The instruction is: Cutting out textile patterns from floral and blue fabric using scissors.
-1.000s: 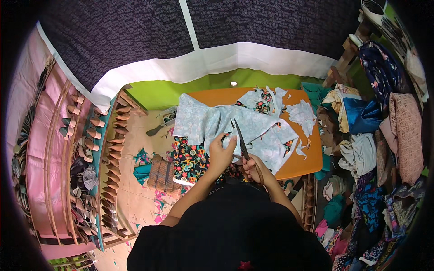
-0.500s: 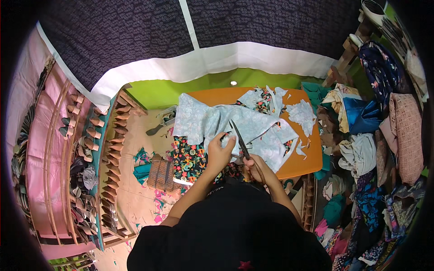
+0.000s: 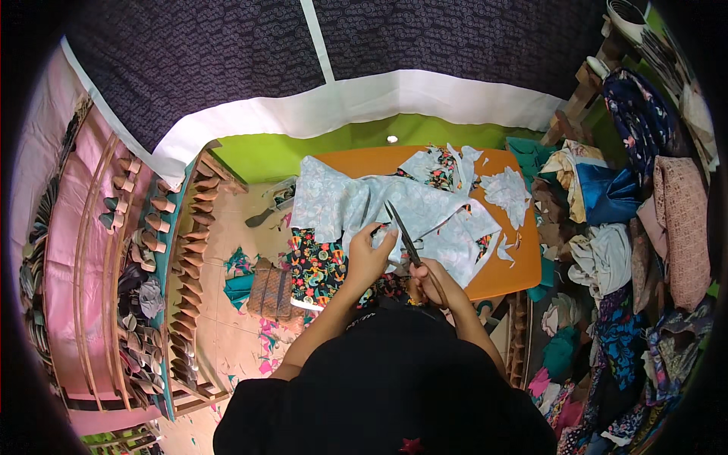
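A large fabric piece (image 3: 326,197), pale on its upturned back and black with a colourful print on its face, spreads over an orange table (image 3: 523,265). My left hand (image 3: 368,259) is closed on the fabric near the table's front edge, thumb and fingers curled toward each other. In my right hand (image 3: 434,279) is a pair of scissors (image 3: 406,237) with dark blades pointing away from me, slightly parted. The blades lie just right of my left fingertips, above the pale fabric. Whether they touch the cloth I cannot tell.
Pale offcuts (image 3: 506,196) lie on the table's right side. Shoe racks (image 3: 189,280) with rows of shoe forms stand at left. Piled fabrics (image 3: 603,262) fill the right side. A dark patterned curtain (image 3: 447,45) hangs beyond. Colourful scraps (image 3: 267,341) litter the floor.
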`<state>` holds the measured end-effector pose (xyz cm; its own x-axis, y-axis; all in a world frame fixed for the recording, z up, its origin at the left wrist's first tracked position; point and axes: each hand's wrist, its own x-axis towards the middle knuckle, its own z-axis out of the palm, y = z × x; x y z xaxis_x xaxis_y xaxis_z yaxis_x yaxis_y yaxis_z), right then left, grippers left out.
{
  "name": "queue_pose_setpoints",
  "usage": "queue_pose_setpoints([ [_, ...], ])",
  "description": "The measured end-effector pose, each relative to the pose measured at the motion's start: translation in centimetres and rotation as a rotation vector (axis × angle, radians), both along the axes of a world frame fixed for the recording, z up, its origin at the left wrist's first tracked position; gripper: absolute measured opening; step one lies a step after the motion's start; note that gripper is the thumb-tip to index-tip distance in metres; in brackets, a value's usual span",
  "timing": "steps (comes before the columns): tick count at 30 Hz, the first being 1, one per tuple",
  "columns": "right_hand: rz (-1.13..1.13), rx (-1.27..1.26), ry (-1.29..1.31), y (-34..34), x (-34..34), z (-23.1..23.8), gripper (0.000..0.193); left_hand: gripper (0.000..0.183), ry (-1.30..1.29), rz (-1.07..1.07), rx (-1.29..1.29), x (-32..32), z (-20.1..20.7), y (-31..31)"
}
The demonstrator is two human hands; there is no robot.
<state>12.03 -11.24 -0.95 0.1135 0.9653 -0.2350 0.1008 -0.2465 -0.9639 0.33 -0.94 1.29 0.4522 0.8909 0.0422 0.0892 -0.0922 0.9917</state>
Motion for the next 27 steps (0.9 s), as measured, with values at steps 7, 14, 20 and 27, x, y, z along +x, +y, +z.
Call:
queue_pose_setpoints([
  [7, 0.036, -0.017, -0.028, -0.4, 0.1, 1.3, 0.075, 0.025, -0.006, -0.017, 0.021, -0.3, -0.1, 0.3],
  [14, 0.028, 0.008, 0.002, -0.6, 0.6, 0.5, 0.06, 0.025, 0.028, -0.089, -0.155, -0.7, 0.6, 0.3],
  [20, 0.043, 0.01, -0.039, -0.9, 1.1, -0.7, 0.045, 0.023, -0.027, -0.153, -0.125, -1.0, -1.7, 1.4],
  [27, -0.006, -0.025, 0.229, -1.1, 0.7, 0.9, 0.03, 0.021, 0.096, -0.2, -0.352, -1.7, 0.0, 2.0],
])
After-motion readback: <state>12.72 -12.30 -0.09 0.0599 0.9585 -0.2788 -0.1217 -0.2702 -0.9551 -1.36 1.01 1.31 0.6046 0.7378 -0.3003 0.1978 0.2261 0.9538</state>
